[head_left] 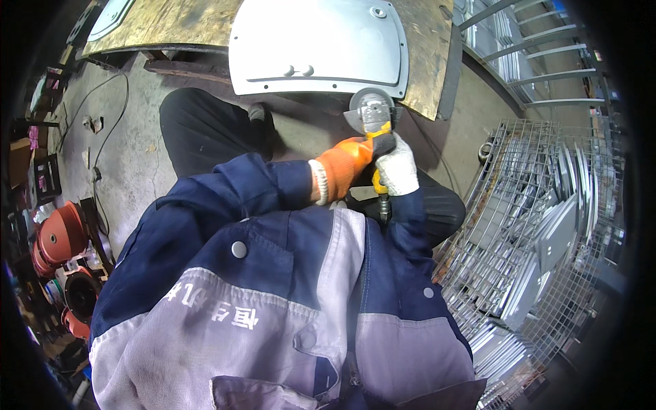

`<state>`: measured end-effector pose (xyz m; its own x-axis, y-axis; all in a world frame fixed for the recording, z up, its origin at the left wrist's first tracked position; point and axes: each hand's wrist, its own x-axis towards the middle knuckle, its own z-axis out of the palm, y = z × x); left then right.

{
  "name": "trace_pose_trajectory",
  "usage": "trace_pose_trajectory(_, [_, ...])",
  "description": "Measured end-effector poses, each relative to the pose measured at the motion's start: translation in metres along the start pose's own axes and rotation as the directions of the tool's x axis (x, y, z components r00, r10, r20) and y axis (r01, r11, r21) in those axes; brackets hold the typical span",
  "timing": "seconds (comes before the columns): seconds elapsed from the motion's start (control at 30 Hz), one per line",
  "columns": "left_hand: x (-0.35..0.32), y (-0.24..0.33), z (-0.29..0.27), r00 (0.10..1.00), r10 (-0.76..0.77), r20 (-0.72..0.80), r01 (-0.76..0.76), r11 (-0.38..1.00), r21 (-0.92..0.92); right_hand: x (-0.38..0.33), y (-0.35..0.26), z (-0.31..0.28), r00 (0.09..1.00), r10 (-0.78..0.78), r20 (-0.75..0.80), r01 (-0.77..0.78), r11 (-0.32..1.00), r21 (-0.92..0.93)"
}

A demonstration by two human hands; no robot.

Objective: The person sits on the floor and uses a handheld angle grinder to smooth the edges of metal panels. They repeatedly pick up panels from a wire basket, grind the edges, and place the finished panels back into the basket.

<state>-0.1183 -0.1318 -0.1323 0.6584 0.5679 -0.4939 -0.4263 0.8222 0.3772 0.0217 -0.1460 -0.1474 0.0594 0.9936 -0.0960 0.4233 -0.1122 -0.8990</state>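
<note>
Angle grinder (375, 121) near white panel (314, 44) on wooden bench (428, 65), concrete floor (140, 137).

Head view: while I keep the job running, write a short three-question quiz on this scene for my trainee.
1. Multiple choice: what does the large pale panel lie on?
A. The floor
B. A wooden tabletop
C. The person's lap

2. True or false: the left hand and the right hand are both on the power tool with the round disc.

3. Fill in the blank: the glove on the left hand is ____ in colour.

Key: 1. B; 2. True; 3. Orange
</note>
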Motion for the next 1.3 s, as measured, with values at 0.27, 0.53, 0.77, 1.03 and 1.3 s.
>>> trace_pose_trajectory(0.27, [0.046, -0.011, 0.029, 0.994, -0.064, 0.089, 0.049, 0.986, 0.16, 0.009, 0.025, -0.047, 0.968, 0.193, -0.158, -0.206, 0.976, -0.071])
trace_pose_trajectory(0.53, [0.078, 0.026, -0.123, 0.839, 0.464, 0.283, -0.535, 0.798, 0.278, -0.05, 0.01, -0.053, 0.912, 0.372, 0.174, -0.39, 0.648, 0.654])
trace_pose_trajectory(0.77, [0.044, 0.07, -0.158, 0.753, 0.592, 0.288, -0.25, -0.148, 0.957, -0.07, -0.005, -0.031, 0.896, 0.393, 0.205, -0.443, 0.778, 0.446])
trace_pose_trajectory(1.03, [-0.034, 0.094, -0.149, 0.811, 0.562, -0.162, -0.291, 0.628, 0.721, -0.093, -0.017, -0.025, 0.887, 0.354, 0.297, -0.462, 0.648, 0.606])
trace_pose_trajectory(1.3, [-0.036, 0.129, -0.154, 0.635, 0.723, -0.272, -0.662, 0.691, 0.291, -0.112, 0.002, -0.032, 0.877, 0.414, 0.242, -0.469, 0.636, 0.613])
